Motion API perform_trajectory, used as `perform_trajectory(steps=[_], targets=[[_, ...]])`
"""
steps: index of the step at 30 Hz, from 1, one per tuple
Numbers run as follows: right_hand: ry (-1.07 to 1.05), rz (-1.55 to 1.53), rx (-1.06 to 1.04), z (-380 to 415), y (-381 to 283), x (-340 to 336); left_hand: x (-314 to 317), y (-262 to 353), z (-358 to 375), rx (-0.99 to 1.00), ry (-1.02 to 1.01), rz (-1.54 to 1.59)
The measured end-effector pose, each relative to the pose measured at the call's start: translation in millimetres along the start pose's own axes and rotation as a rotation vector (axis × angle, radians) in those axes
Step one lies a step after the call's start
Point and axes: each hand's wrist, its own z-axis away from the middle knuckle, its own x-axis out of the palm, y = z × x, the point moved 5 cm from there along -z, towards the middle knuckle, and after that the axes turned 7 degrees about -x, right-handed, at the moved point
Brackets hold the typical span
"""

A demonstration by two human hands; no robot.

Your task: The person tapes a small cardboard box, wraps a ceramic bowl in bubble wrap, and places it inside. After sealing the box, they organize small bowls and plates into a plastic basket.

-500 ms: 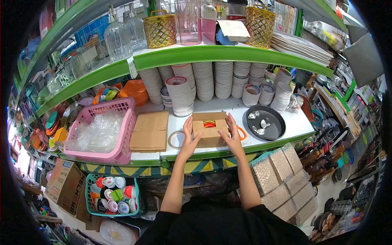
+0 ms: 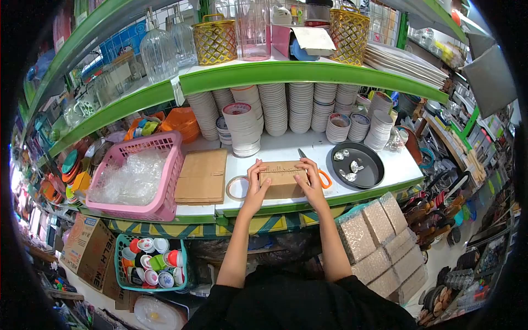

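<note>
A small cardboard box (image 2: 281,182) sits near the front edge of the white shelf, its top flaps folded down and its contents hidden. My left hand (image 2: 256,184) holds its left side, thumb on the front. At the right side, my right hand (image 2: 311,181) grips it the same way. Scissors with orange handles (image 2: 325,179) lie partly behind my right hand, the blade tip showing above it. Left of my left hand is a roll of tape (image 2: 237,187). Flat cardboard pieces (image 2: 201,177) lie further left.
A pink basket (image 2: 171,181) with bubble wrap stands at the left. A black pan (image 2: 379,175) holds foil-like pieces at the right. Stacked white bowls (image 2: 273,110) line the back under a green shelf edge (image 2: 308,70). Wrapped packages (image 2: 379,242) and a teal basket (image 2: 185,258) are below.
The box's top flaps, open before with red and yellow contents showing, are now folded down. Both hands stay at its sides, and the scissors' blade tip has come into view.
</note>
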Motion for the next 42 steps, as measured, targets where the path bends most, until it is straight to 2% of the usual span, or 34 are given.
perform_trajectory(steps=[15, 17, 21, 23, 24, 26, 30, 32, 35, 39, 41, 42], targets=[[-0.004, 0.056, -0.012, 0, -2, -2, -1, 8, 4, -0.024, 0.027, -0.045], [-0.008, 0.056, -0.02, 0, -3, -2, -4, 18, 7, -0.015, 0.004, -0.219], [-0.004, 0.04, -0.002, 0, -2, -3, -13, 33, 17, -0.073, 0.009, -0.298], [0.001, 0.032, -0.002, 0, -3, -3, -24, 21, 24, -0.303, 0.034, -0.345], [0.001, 0.03, -0.002, 0, -4, -3, -29, 15, 28, -0.303, 0.035, -0.346], [0.002, 0.055, -0.001, -1, -6, -3, -37, 7, 34, -0.216, 0.092, -0.79], [0.008, 0.074, -0.015, 1, -5, -3, -41, 13, 39, -0.242, 0.063, -0.821], [0.011, 0.101, -0.026, 4, -7, -3, -39, 7, 40, -0.293, -0.018, -0.911], [0.019, 0.121, 0.019, 9, -7, -3, -35, 9, 42, -0.232, 0.008, -1.028], [-0.002, 0.143, 0.113, 12, -26, -2, -34, 35, 44, -0.134, 0.169, -0.906], [-0.039, 0.496, -0.041, 12, -37, -1, -36, 45, 42, -0.213, 0.201, -0.624], [-0.039, 0.496, -0.043, 13, -41, -1, -34, 56, 42, -0.212, 0.202, -0.624]])
